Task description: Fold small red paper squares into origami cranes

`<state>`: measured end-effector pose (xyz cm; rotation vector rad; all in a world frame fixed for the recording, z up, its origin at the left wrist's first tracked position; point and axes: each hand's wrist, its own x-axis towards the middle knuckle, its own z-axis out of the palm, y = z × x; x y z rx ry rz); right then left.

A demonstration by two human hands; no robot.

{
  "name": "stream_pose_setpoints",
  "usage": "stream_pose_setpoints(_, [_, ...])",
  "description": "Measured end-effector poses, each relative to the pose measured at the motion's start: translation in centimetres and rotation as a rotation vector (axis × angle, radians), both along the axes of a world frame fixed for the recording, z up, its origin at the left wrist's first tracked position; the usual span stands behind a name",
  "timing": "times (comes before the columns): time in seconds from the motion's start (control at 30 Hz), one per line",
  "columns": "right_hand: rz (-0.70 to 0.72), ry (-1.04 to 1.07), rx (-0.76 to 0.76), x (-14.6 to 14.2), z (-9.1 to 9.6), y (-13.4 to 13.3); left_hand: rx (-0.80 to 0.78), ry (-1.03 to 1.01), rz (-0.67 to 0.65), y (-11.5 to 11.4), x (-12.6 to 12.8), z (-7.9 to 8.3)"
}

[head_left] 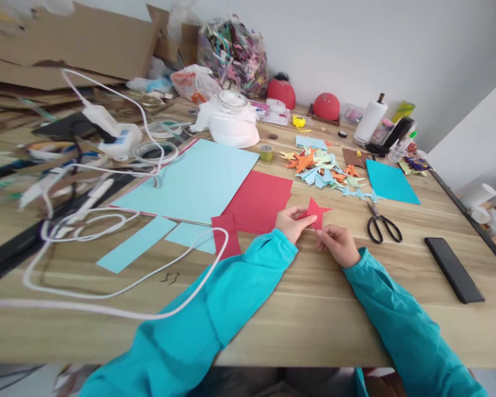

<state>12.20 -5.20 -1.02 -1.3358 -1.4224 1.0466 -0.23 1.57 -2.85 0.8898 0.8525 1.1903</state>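
My left hand (pixel 292 222) pinches a red folded paper (pixel 315 212) with pointed corners, thumb on top. The fingers of my right hand (pixel 338 243) are pressed together at the paper's lower tip; they partly hide that tip. Beyond my hands lies a pile of folded paper cranes (pixel 324 173) in orange, light blue, yellow and pale green. To the right of my right hand rest black-handled scissors (pixel 382 223), blades slightly apart. Red paper sheets (pixel 258 201) lie just to the left of my left hand, partly under a large light blue sheet (pixel 198 176).
A white cable (pixel 119 295) loops across the left side and over my left sleeve. A black phone (pixel 453 270) lies at the right. Light blue strips (pixel 136 244), a green tape roll (pixel 266 153) and a bright blue sheet (pixel 392 181) are on the table. Cardboard (pixel 70 41) fills the back left.
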Motion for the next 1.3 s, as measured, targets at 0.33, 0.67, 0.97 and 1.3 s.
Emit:
stream_pose_setpoints(0.33, [-0.927,-0.51,0.368,5.9,-2.4,0.4,-0.042,-0.078,-0.001,0.5,0.3,0.3])
stream_pose_setpoints(0.67, [-0.876,-1.095,-0.186,12.7,-1.2,-0.6,-0.009,-0.055,-0.078,-0.2,1.2,0.4])
stream_pose_setpoints(0.97, [-0.722,-1.07,-0.158,14.8,0.1,-1.1,-0.061,-0.084,-0.047,-0.6,1.0,1.4])
stream_pose_setpoints(1.3, [-0.217,0.443,-0.244,3.0,2.9,-4.0,-0.096,-0.176,0.025,-0.4,0.3,2.4])
